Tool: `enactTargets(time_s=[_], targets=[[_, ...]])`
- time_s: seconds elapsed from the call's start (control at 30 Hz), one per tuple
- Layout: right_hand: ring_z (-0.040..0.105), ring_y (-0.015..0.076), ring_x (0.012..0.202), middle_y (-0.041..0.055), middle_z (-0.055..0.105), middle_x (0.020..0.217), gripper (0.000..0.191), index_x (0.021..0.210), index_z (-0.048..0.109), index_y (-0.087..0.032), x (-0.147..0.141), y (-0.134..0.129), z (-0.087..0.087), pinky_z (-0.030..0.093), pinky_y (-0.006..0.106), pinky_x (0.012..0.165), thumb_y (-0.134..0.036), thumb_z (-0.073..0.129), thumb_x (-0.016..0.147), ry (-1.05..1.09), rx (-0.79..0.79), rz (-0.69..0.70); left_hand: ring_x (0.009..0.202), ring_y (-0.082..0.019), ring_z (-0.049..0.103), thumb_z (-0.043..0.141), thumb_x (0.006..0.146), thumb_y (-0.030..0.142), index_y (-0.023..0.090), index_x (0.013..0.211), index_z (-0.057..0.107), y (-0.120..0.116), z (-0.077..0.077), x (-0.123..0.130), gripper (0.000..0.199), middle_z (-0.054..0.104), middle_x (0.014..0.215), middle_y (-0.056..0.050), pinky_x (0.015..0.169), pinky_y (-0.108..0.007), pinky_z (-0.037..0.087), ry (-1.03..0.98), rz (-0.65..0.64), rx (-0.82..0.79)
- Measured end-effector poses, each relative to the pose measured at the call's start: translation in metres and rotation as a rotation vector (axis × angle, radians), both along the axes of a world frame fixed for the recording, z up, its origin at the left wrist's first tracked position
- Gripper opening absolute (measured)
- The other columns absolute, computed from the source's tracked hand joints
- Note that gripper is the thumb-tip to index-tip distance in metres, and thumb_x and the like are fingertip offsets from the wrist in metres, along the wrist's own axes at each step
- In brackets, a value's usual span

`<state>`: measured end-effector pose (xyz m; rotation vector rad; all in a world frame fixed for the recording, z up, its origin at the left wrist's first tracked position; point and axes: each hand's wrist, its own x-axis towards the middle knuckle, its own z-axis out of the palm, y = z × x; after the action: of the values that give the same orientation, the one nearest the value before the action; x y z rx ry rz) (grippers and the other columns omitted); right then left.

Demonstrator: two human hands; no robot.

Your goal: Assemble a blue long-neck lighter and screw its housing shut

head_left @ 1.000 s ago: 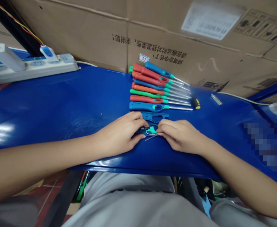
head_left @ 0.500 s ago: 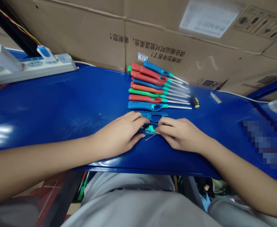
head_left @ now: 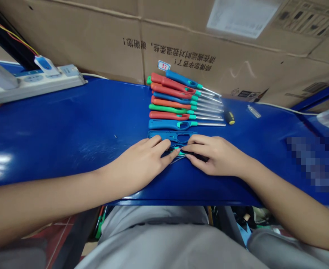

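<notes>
Both hands meet over a partly hidden blue lighter half with a teal part (head_left: 177, 151) in it, near the table's front. My left hand (head_left: 146, 158) comes from the left, its fingers bent on the half and the thumb at the teal part. From the right, my right hand (head_left: 213, 153) presses its fingertips on the same piece's right side. A thin grey wire or rod (head_left: 177, 159) shows just below the fingertips. Another blue casing half (head_left: 164, 135) lies directly behind the hands, its inner side up.
Behind lies a row of several lighters (head_left: 171, 116) in blue, red, orange and green. A yellow and black screwdriver (head_left: 230, 117) and a small clear tube (head_left: 254, 111) are right of it. A white power strip (head_left: 35, 85) sits back left, a cardboard box (head_left: 97, 48) behind.
My left thumb has moved up and right onto the teal part, covering more of it. My right fingers have shifted slightly on the piece. The whole view has moved a little.
</notes>
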<state>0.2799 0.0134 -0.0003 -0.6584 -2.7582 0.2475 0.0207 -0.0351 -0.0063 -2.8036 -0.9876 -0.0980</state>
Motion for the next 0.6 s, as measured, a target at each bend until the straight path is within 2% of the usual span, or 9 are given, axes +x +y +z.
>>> enactTargets(time_s=[0.2,0.37,0.6], targets=[[0.064,0.0168,0.081,0.0114,0.066,0.108,0.018,0.108,0.070,-0.018,0.0056,0.0026,0.0047,0.053,0.030,0.070,-0.022,0.056,0.098,0.002,-0.104,0.038,0.097,-0.027,0.057,0.029,0.107,0.016,0.016,0.140,0.060,-0.0012,0.0029,-0.0011,0.046,0.060,0.103,-0.012,0.082,-0.039,0.051,-0.013,0.001,-0.016],[0.060,0.0146,0.074,0.0100,0.064,0.105,0.012,0.102,0.067,-0.018,0.0071,0.0042,0.0084,0.051,0.028,0.066,-0.020,0.056,0.097,-0.012,-0.144,0.044,0.098,-0.029,0.057,0.030,0.106,0.015,0.017,0.141,0.060,-0.0015,0.0019,-0.0005,0.046,0.061,0.105,-0.012,0.081,-0.039,0.051,-0.009,0.004,-0.008],[0.065,0.0172,0.082,0.0092,0.066,0.103,0.013,0.099,0.070,-0.019,0.0097,0.0066,0.0088,0.053,0.030,0.072,-0.020,0.058,0.096,0.020,-0.170,0.056,0.099,-0.028,0.063,0.044,0.106,0.021,0.019,0.140,0.060,0.0027,0.0073,-0.0048,0.038,0.067,0.111,-0.011,0.086,-0.040,0.054,-0.108,0.023,-0.139]])
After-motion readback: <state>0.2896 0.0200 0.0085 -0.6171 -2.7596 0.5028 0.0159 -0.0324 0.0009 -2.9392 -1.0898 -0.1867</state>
